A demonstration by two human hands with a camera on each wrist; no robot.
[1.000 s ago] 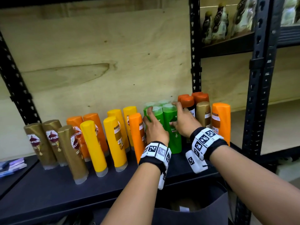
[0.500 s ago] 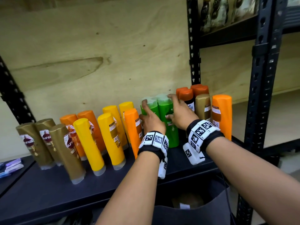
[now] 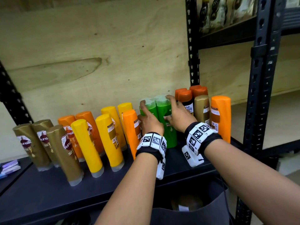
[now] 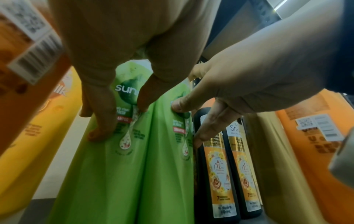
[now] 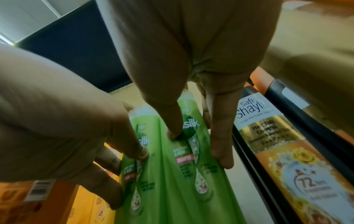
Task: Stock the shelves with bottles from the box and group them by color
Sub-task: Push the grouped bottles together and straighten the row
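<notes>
Basically dark shelf (image 3: 48,189) w/ plywood back (image 3: 97,46); both hands' fingers (image 4: 99,121) clamp green bottles (image 3: 168,127)

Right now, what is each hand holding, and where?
Left hand grips the left green bottle, right hand the right green bottle, both at the upper body.

Green bottles (image 3: 167,125): glossy smooth plastic with printed film labels. Yellow bottles (image 3: 97,143) and orange bottles (image 3: 131,127): satin plastic carrying paper barcode stickers. Gold bottles (image 3: 48,143), at 9 o'clock: metallic-sheen plastic with clear caps. Shelf board (image 3: 48,192): matt dark surface. Uprights (image 3: 259,95): black painted perforated metal. Back panel (image 3: 97,54): bare plywood, grain and knots visible. Wristbands (image 3: 152,143): black cloth bearing matt white printed tiles.
</notes>
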